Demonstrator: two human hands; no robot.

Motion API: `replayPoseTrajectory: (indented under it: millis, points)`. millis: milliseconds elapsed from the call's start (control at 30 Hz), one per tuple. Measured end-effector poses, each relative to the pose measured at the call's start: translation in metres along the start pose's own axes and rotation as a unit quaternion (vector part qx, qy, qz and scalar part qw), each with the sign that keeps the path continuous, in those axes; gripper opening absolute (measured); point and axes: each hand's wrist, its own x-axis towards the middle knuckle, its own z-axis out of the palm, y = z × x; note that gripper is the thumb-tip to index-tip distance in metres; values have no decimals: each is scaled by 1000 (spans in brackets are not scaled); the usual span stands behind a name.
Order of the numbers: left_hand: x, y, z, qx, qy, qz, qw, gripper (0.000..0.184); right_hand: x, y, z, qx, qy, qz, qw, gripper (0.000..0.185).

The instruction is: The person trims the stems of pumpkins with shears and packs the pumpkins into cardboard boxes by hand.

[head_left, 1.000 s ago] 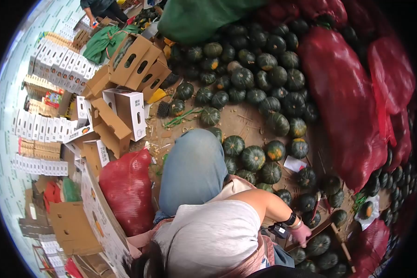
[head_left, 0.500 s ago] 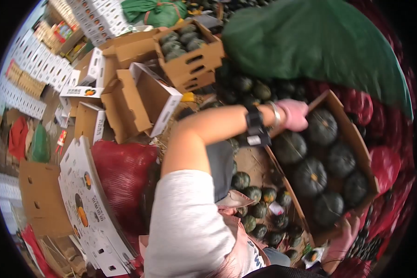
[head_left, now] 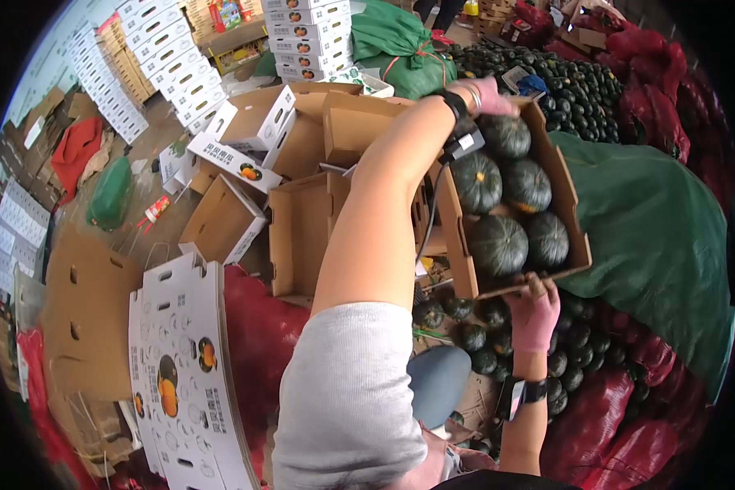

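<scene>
A brown cardboard box point(head_left: 461, 265) filled with several dark green squashes point(head_left: 498, 245) is held between my two pink-gloved hands at the upper right of centre. My left hand point(head_left: 492, 96) grips the far end wall, its fingertips partly hidden behind the rim. At the near end, my right hand point(head_left: 534, 314) has its fingers hooked over the box edge. Loose squashes point(head_left: 469, 336) lie on the ground beneath and beside the box. Under my left forearm are empty cartons, partly covered by the arm.
Open empty cartons point(head_left: 300, 233) lie left of the box. White printed cartons point(head_left: 180, 359) and a red mesh sack point(head_left: 257, 327) stand at lower left. Green cloth point(head_left: 645, 220) spreads at right. Stacked white cartons point(head_left: 306, 37) and a green sack point(head_left: 400, 53) are behind.
The filled box has come up from the lower right, off the ground, and swung toward the upper middle near the cartons. My right hand now shows clearly on its near end. The view has turned.
</scene>
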Motion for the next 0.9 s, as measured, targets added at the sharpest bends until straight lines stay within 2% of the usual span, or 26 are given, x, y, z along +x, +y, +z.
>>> replayPoseTrajectory:
  millis: [33,67,100,133,167,200,233,300,367,433,500,567,600,633,700,733,767,833,900]
  points:
    - [0,-10,-11,-49,74,37,995,85,22,7,4,17,-22,-12,1000,25]
    - [-8,-16,-23,-102,120,84,984,83,40,13,16,23,-13,-28,999,27]
    - [-24,-22,-40,-160,143,124,969,81,55,20,29,-38,-62,-71,995,20]
    - [-45,-29,-54,-198,157,147,956,79,82,25,28,-4,-69,0,998,9]
    - [-70,-40,-66,-218,162,150,951,77,95,33,38,-13,-27,17,999,9]
    - [-69,-87,-61,-181,169,104,963,72,109,46,37,-7,14,48,999,11]
    - [-70,-130,-56,-143,172,59,973,69,111,52,44,-17,-14,67,997,12]
    - [-103,-190,-44,95,96,-73,988,64,115,58,60,-54,32,105,992,15]
    - [-131,-218,-21,186,3,-231,955,60,117,51,65,-75,36,113,990,17]
    - [-139,-247,11,163,4,-326,931,55,111,48,61,-85,14,118,989,16]
    - [-142,-250,29,221,-19,-330,917,51,105,47,64,-108,16,90,990,17]
    - [-135,-268,48,265,-26,-272,925,51,105,49,62,-107,27,96,989,22]
    - [-129,-277,52,224,-58,-276,933,61,105,49,63,-107,24,90,990,24]
    - [-123,-301,67,181,-28,-262,948,58,106,50,64,-106,22,84,991,25]
    - [-123,-288,63,150,-39,-329,932,48,107,52,67,-118,36,81,989,28]
    - [-121,-297,68,156,-55,-317,934,44,108,52,66,-126,44,80,988,29]
    - [-115,-314,75,248,-153,-265,919,47,107,53,66,-122,43,81,988,30]
    - [-96,-368,106,290,-216,-369,856,53,106,51,65,-113,41,86,989,31]
    - [-114,-291,81,302,-77,-394,865,36,106,51,60,-105,38,95,989,35]
